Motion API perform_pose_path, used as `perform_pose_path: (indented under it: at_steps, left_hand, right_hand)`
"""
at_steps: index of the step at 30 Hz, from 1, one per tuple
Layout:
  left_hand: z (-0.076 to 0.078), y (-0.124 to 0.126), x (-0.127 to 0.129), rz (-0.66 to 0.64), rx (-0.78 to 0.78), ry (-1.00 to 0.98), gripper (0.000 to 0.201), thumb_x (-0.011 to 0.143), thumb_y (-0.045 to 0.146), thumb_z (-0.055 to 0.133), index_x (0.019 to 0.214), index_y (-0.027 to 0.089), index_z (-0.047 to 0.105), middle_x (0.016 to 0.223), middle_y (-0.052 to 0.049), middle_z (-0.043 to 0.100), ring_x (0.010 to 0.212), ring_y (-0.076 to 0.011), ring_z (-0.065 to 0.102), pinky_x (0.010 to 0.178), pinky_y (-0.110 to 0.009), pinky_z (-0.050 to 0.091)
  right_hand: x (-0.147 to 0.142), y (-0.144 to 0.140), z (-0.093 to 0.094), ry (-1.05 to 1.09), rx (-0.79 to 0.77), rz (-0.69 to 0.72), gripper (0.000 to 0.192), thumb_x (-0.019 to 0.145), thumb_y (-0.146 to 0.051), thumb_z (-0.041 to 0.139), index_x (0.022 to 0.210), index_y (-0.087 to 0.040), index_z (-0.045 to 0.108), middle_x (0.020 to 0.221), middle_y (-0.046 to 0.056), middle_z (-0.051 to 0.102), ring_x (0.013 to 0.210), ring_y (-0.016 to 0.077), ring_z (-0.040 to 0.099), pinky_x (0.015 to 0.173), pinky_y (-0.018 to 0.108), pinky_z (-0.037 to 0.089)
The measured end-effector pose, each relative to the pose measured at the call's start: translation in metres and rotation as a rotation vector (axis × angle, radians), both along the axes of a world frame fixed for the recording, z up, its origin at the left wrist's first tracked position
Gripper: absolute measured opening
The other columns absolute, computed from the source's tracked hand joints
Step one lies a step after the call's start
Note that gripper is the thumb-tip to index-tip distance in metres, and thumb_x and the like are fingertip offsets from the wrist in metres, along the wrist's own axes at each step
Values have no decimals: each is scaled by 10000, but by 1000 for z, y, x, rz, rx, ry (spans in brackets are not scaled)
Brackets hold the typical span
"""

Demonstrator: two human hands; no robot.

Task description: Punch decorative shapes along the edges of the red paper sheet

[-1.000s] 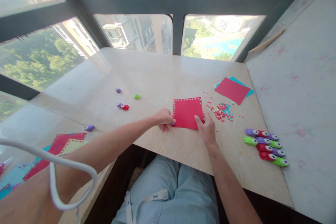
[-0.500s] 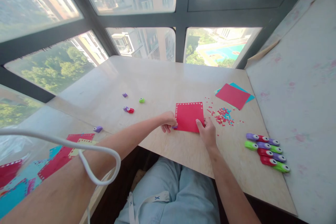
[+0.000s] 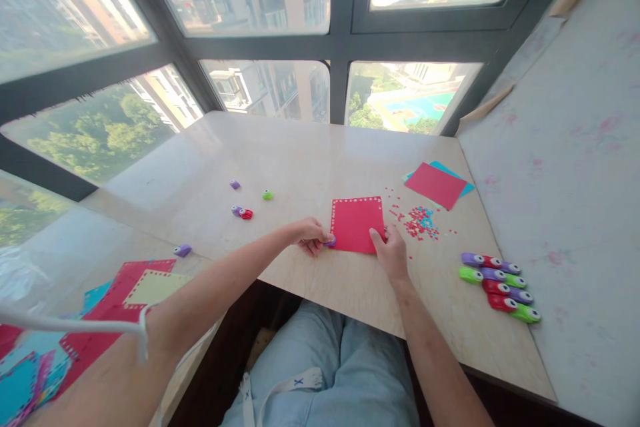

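1. Left hand (image 3: 311, 235) curled, pinching small purple punch (image 3: 331, 239) at red sheet's left edge.
2. Red sheet (image 3: 357, 225) flat on table (image 3: 300, 160), near front edge.
3. Right hand (image 3: 391, 253) pressed on sheet's lower right corner, fingers together.
4. Confetti (image 3: 420, 221) just right; punches (image 3: 500, 285) farther right.

Punch row (image 3: 500, 285) lower right; confetti (image 3: 420, 221); red-blue sheets (image 3: 437, 184) beyond; punched sheets (image 3: 125, 293) far left.

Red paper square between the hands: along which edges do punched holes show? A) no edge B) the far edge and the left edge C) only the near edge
B: the red paper square shows pale holes along its far and left edges.
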State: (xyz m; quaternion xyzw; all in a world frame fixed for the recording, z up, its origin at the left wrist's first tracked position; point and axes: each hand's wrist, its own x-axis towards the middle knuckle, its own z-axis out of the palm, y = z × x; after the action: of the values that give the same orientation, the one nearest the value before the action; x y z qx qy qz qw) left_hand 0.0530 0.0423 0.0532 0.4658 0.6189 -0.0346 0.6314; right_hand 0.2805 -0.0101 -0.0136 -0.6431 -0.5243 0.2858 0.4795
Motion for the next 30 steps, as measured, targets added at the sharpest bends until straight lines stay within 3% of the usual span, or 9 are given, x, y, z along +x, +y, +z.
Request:
perform_pose_path:
  at_steps: [4,11,18,21,26,30]
  left_hand:
    - [-9,-5,-10,62,-2,-117,393,662,451,820,700,145,576,707,-43,690,563,-123,644,559,-241,541]
    - [-21,-13,-18,95,144,-207,500,596,567,822,699,149,570,696,-49,701,520,-110,621,512,-216,504]
    - [-38,-35,-18,367,544,-349,431,676,501,783,706,166,514,581,13,596,422,-69,505,433,-197,451]
    - [-44,-45,-18,422,673,-375,408,715,507,744,750,161,530,576,32,560,417,-61,471,423,-195,448]
    - [-51,-48,-18,269,793,-292,576,686,417,776,1157,171,555,579,81,495,473,-93,488,397,-182,430]
    - [-51,-44,-16,186,788,-218,411,713,396,737,1038,157,655,571,60,486,451,-89,466,359,-173,381]
  right_hand:
    - [1,-1,0,-6,6,-3,447,794,-512,558,1024,-139,642,965,130,692,833,256,636,812,401,491]
    - [4,-3,2,36,20,2,395,796,-495,572,981,-151,630,921,95,685,790,227,620,770,352,489]
    - [9,-5,2,101,44,-9,398,786,-471,600,1026,-156,641,803,49,651,729,212,586,720,337,495]
    - [10,-6,3,129,38,2,393,791,-462,602,1040,-161,638,786,39,644,698,201,581,715,333,496]
    - [10,-7,1,139,41,-13,402,785,-463,615,1035,-149,650,818,54,663,756,218,613,742,341,496]
    - [12,-6,-1,154,43,-42,434,784,-468,620,1071,-145,658,834,60,681,784,226,623,749,354,505]
